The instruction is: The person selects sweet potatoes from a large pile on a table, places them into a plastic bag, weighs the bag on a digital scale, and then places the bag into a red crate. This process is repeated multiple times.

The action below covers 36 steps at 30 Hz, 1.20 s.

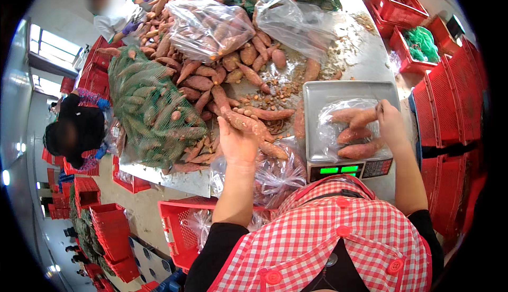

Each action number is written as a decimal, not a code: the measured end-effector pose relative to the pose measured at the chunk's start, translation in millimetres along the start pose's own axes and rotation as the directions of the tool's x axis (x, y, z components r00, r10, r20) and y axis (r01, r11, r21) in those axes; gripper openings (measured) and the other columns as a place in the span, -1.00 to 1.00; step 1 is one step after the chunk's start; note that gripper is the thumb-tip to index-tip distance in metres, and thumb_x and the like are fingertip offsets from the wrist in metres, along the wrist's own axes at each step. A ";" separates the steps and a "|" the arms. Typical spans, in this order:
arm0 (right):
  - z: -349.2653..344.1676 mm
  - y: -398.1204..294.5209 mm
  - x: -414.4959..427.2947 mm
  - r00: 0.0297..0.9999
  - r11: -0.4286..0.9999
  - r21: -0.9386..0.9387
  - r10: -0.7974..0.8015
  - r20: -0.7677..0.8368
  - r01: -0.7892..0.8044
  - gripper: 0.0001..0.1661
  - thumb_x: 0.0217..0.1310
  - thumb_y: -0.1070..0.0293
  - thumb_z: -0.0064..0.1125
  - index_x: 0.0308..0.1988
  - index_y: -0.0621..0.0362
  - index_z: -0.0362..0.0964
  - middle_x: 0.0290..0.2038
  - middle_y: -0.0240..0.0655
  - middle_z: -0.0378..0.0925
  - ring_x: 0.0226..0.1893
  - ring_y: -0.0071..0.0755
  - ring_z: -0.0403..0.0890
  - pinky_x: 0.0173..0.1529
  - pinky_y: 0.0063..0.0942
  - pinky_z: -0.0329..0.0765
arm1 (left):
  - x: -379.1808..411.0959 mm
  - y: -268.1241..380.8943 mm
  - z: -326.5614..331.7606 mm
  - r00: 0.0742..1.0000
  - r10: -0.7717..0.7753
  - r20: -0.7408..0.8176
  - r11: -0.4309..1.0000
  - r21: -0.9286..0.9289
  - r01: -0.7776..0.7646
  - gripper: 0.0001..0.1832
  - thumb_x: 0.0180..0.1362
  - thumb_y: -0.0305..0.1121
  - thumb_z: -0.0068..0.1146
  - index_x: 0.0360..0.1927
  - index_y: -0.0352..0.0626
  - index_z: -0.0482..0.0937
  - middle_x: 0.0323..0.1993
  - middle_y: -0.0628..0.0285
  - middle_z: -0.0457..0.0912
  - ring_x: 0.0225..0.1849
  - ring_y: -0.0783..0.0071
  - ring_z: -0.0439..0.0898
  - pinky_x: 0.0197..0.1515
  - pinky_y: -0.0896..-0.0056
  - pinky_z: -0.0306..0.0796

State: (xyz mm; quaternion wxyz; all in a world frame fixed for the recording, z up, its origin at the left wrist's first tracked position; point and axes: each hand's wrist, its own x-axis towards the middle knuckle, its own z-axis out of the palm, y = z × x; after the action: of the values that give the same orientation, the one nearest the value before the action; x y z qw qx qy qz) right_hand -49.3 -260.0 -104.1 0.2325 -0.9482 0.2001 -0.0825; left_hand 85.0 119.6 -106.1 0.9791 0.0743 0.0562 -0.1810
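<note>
My left hand [239,146] is wrapped around a long, reddish sweet potato [243,122] beside the pile, its fingertips curling over from the far side. Over a digital weighing scale [349,87], my right hand [389,122] grips the end of another sweet potato [362,118]. Several more, such as a thick sweet potato [359,150], lie on a clear plastic bag [326,111] on the scale's metal tray. Green digits glow on the display [334,170]. Just left of the scale, a tied clear bag of sweet potatoes [279,179] rests near my apron.
Sweet potatoes [198,82] are heaped across the metal table, with a green mesh sack [152,109] at left. Clear bags [210,26] lie on the heap. Red crates [444,105] stand right; another crate [168,220] is below left. Two people work across the table and at left.
</note>
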 end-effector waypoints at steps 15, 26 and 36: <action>26.9 -194.3 40.8 0.926 0.892 0.300 -0.372 0.063 0.338 -0.40 0.12 0.46 0.13 0.19 0.18 0.31 0.08 0.05 0.43 0.06 0.12 0.47 0.11 -0.20 0.44 | -0.1 -13.9 5.8 0.922 0.213 -0.324 0.972 0.163 -0.167 -0.61 0.37 -0.32 -0.13 -0.04 -0.58 0.44 -0.02 -0.20 0.57 0.07 0.03 0.56 0.18 0.19 0.47; 89.4 -212.1 36.8 0.807 0.852 0.242 -0.519 0.281 0.464 -0.72 0.10 0.50 0.04 -0.12 0.27 0.45 -0.27 0.06 0.57 -0.18 0.16 0.58 -0.09 -0.09 0.51 | -10.9 -22.0 12.7 0.871 0.250 -0.423 0.963 0.202 -0.178 -0.77 0.34 -0.35 -0.03 -0.13 -0.33 0.50 -0.18 0.05 0.63 -0.12 0.23 0.63 -0.06 0.34 0.58; 131.7 -162.8 64.5 0.837 0.945 0.131 -0.327 0.439 0.300 -0.80 0.15 0.48 -0.04 -0.26 0.32 0.47 -0.36 0.09 0.58 -0.25 0.20 0.59 -0.16 -0.11 0.51 | -40.3 0.7 44.4 0.981 0.175 -0.089 0.965 0.213 -0.152 -0.75 0.28 -0.28 -0.02 -0.11 -0.25 0.50 -0.21 0.11 0.65 -0.13 0.20 0.63 0.05 0.15 0.46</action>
State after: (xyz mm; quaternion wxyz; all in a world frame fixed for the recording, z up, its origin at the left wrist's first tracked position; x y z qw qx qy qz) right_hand 97.5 -101.1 -138.6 0.2829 -0.9538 -0.0201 0.0990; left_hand 51.6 126.8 -56.8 0.9733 0.1891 0.0833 -0.1001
